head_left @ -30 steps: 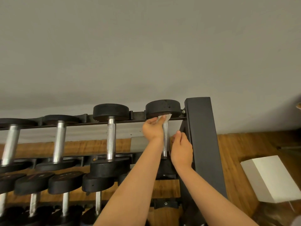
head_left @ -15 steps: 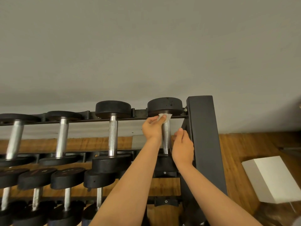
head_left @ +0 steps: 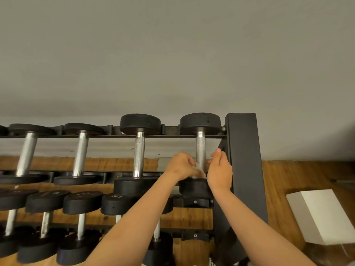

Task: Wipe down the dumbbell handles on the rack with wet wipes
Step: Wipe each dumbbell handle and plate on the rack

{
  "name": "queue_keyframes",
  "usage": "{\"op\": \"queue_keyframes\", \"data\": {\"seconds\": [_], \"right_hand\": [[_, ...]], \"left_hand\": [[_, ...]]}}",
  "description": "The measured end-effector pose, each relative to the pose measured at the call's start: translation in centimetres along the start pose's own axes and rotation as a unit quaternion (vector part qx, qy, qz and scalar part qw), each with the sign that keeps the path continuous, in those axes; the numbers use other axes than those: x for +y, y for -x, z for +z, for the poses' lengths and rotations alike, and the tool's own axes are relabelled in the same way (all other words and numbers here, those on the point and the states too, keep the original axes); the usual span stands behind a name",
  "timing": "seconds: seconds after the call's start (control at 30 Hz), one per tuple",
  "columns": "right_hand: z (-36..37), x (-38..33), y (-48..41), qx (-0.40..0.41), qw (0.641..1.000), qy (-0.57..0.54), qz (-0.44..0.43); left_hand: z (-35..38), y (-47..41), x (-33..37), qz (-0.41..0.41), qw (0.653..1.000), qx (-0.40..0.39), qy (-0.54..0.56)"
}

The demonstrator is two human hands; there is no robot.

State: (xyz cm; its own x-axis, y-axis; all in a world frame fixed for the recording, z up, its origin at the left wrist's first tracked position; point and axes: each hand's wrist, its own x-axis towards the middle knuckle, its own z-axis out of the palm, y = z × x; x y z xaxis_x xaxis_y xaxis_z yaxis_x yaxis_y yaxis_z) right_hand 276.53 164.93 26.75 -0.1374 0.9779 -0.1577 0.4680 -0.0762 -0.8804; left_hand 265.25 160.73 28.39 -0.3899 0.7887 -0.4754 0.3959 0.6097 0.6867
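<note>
Your left hand has slid down the handle from its far end to its near end, taking the wet wipe along. Its fingers pinch the wipe against the lower part of the handle, just above the near head of the rightmost dumbbell on the top tier of the rack. Your right hand sits at the handle's other side, fingers curled toward it (whether they grip wipe or steel cannot be told). The rack's upright stands just beside that hand.
</note>
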Motion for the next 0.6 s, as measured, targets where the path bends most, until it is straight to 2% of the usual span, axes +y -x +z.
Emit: {"op": "queue_keyframes", "data": {"seconds": [0.07, 0.13, 0.33, 0.47, 0.6], "right_hand": [[0.0, 0.0, 0.0, -0.002, 1.0, 0.001, 0.003], [-0.1, 0.1, -0.1, -0.005, 1.0, 0.003, 0.006], [0.0, 0.2, -0.2, -0.008, 1.0, 0.001, 0.01], [-0.1, 0.2, -0.2, -0.009, 1.0, -0.006, 0.009], [0.0, 0.3, -0.2, -0.005, 1.0, -0.004, 0.009]], "left_hand": [[0.0, 0.6, 0.0, 0.003, 1.0, -0.012, -0.015], [0.1, 1.0, -0.2, 0.005, 1.0, 0.01, -0.001], [0.9, 1.6, -0.9, -0.031, 0.986, 0.088, 0.137], [0.5, -1.0, 1.2, -0.103, 0.944, 0.151, 0.276], [0.1, -3.5, 3.8, -0.128, 0.891, 0.204, 0.384]]}}
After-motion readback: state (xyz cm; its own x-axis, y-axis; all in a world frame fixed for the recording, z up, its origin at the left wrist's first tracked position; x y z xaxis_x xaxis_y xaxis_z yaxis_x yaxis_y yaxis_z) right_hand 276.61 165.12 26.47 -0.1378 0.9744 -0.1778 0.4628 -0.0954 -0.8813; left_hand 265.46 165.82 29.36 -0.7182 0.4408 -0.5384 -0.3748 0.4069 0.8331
